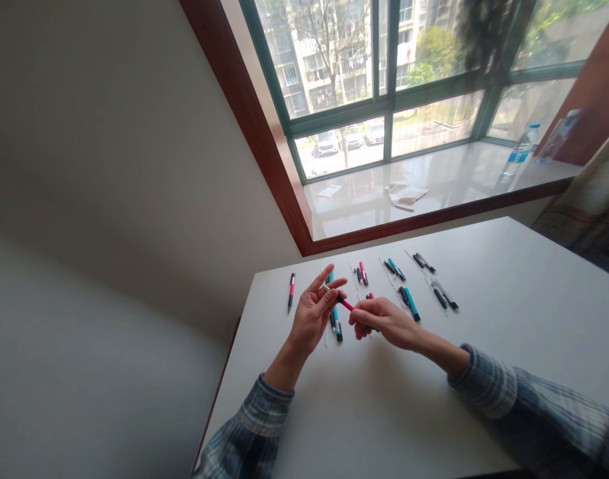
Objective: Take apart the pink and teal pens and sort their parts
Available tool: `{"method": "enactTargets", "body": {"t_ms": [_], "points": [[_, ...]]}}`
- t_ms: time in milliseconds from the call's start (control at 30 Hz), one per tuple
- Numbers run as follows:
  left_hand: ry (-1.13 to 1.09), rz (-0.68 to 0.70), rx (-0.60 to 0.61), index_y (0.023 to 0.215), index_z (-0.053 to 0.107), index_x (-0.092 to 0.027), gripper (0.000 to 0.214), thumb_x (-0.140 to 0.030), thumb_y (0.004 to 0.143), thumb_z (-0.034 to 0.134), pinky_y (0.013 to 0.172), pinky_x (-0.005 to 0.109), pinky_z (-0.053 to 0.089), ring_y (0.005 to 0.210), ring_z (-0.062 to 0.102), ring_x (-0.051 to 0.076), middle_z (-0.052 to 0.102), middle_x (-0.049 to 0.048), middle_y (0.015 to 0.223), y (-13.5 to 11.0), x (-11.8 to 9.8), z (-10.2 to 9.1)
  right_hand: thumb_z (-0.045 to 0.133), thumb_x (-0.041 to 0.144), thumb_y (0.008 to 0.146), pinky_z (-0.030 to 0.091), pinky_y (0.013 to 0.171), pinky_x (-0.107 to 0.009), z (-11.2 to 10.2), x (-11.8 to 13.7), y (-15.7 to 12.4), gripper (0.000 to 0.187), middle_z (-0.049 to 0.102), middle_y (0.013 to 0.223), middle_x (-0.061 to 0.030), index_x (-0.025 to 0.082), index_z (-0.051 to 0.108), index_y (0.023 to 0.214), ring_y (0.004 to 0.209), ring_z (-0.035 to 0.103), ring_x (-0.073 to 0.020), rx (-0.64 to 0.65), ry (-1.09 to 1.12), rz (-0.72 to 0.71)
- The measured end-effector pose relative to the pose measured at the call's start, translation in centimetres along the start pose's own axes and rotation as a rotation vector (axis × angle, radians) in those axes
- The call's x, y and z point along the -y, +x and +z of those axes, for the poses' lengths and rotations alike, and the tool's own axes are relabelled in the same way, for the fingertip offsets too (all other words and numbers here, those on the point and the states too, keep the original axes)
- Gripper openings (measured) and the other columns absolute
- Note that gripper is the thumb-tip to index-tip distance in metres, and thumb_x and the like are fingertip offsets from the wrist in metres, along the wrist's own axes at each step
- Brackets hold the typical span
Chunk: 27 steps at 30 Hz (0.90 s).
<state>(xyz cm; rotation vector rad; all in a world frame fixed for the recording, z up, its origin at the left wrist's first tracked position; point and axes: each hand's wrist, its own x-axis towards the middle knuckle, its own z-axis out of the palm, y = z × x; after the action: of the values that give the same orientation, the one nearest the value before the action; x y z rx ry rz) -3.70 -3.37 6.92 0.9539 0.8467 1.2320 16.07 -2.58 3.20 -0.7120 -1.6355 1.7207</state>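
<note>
Between my two hands is a pink and black pen (348, 305), held slanted above the table. My left hand (310, 311) pinches its black end between thumb and finger, with the other fingers spread. A thin white piece also sticks out by those fingers; I cannot tell whether it is part of the pen. My right hand (384, 322) grips the pink end with curled fingertips. Below the hands lie teal and black pen parts (338, 328), partly covered by my left hand. A whole-looking pink and black pen (291, 291) lies to the left.
On the white table (384, 412), more pen parts lie in groups with thin refills: pink parts (363, 273), teal parts (411, 304) and clear and black parts (445, 294). Behind, the window sill (354, 213) holds a cloth (405, 195) and a water bottle (521, 152).
</note>
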Motion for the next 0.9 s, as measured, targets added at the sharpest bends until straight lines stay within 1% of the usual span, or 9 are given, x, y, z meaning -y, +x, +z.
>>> {"method": "enactTargets", "body": {"t_ms": [300, 433, 500, 567, 633, 700, 800, 833, 900], "points": [[-0.096, -0.035, 0.028, 0.146, 0.057, -0.023, 0.063, -0.021, 0.087, 0.079, 0.089, 0.025, 0.054, 0.087, 0.069, 0.010, 0.073, 0.0091, 0.120, -0.3, 0.3, -0.2, 0.068, 0.059, 0.091, 0.041, 0.063, -0.027, 0.7, -0.1, -0.5, 0.045, 0.065, 0.066, -0.0022, 0.015, 0.067, 0.085, 0.061, 0.056, -0.0132, 0.101, 0.349, 0.184], [-0.205, -0.092, -0.008, 0.152, 0.049, -0.029, 0.069, -0.020, 0.089, 0.077, 0.085, 0.022, 0.055, 0.084, 0.068, 0.008, 0.072, 0.0069, 0.122, -0.4, 0.5, -0.2, 0.067, 0.060, 0.092, 0.040, 0.063, -0.027, 1.1, 0.1, -0.7, 0.047, 0.066, 0.069, -0.0032, 0.013, 0.071, 0.094, 0.061, 0.054, -0.0126, 0.093, 0.500, 0.242], [-0.220, -0.126, -0.042, 0.149, 0.053, -0.028, 0.063, -0.023, 0.090, 0.076, 0.084, 0.021, 0.056, 0.087, 0.068, 0.009, 0.071, 0.0075, 0.125, -0.4, 0.7, -0.1, 0.064, 0.061, 0.094, 0.041, 0.063, -0.026, 1.2, 0.0, -0.7, 0.049, 0.066, 0.070, -0.0034, 0.013, 0.072, 0.098, 0.061, 0.054, -0.0118, 0.087, 0.543, 0.238], [-0.213, -0.145, -0.078, 0.139, 0.062, -0.023, 0.050, -0.026, 0.091, 0.076, 0.084, 0.020, 0.056, 0.091, 0.069, 0.010, 0.071, 0.0081, 0.126, -0.2, 1.0, -0.1, 0.062, 0.061, 0.095, 0.042, 0.064, -0.026, 1.1, 0.1, -0.7, 0.050, 0.068, 0.073, -0.0040, 0.013, 0.072, 0.100, 0.062, 0.054, -0.0113, 0.078, 0.524, 0.215], [-0.198, -0.148, -0.116, 0.124, 0.071, -0.019, 0.036, -0.028, 0.090, 0.077, 0.084, 0.020, 0.057, 0.092, 0.070, 0.011, 0.073, 0.0079, 0.120, 0.1, 1.3, -0.3, 0.060, 0.061, 0.096, 0.044, 0.065, -0.026, 1.0, 0.2, -0.5, 0.050, 0.070, 0.076, -0.0048, 0.014, 0.071, 0.105, 0.064, 0.056, -0.0118, 0.057, 0.431, 0.175], [-0.194, -0.140, -0.148, 0.113, 0.074, -0.016, 0.027, -0.029, 0.090, 0.077, 0.084, 0.020, 0.057, 0.091, 0.070, 0.011, 0.075, 0.0075, 0.111, 0.5, 1.3, -0.5, 0.062, 0.060, 0.096, 0.046, 0.067, -0.028, 0.8, 0.5, -0.3, 0.050, 0.072, 0.081, -0.0053, 0.016, 0.065, 0.121, 0.067, 0.058, -0.0135, 0.009, 0.308, 0.112], [-0.229, -0.127, -0.181, 0.110, 0.075, -0.015, 0.023, -0.028, 0.091, 0.076, 0.083, 0.020, 0.058, 0.089, 0.070, 0.011, 0.075, 0.0066, 0.104, 1.0, 1.0, -1.0, 0.073, 0.051, 0.091, 0.050, 0.070, -0.031, 0.8, 1.0, -0.2, 0.068, 0.072, 0.087, -0.0036, 0.021, 0.047, 0.146, 0.073, 0.063, -0.0157, -0.059, 0.192, 0.009], [-0.247, -0.126, -0.189, 0.109, 0.075, -0.015, 0.021, -0.027, 0.092, 0.075, 0.083, 0.020, 0.058, 0.089, 0.070, 0.011, 0.075, 0.0063, 0.103, 1.1, 0.9, -1.2, 0.078, 0.047, 0.088, 0.051, 0.071, -0.031, 0.8, 1.2, -0.2, 0.075, 0.071, 0.090, -0.0031, 0.024, 0.042, 0.150, 0.075, 0.063, -0.0158, -0.050, 0.174, -0.016], [-0.276, -0.129, -0.205, 0.107, 0.076, -0.014, 0.018, -0.025, 0.093, 0.073, 0.082, 0.020, 0.059, 0.087, 0.069, 0.011, 0.075, 0.0059, 0.102, 1.2, 0.5, -1.3, 0.084, 0.041, 0.082, 0.052, 0.071, -0.030, 1.0, 1.7, -0.4, 0.084, 0.070, 0.097, -0.0028, 0.028, 0.040, 0.153, 0.075, 0.064, -0.0147, 0.023, 0.138, -0.047]]}}
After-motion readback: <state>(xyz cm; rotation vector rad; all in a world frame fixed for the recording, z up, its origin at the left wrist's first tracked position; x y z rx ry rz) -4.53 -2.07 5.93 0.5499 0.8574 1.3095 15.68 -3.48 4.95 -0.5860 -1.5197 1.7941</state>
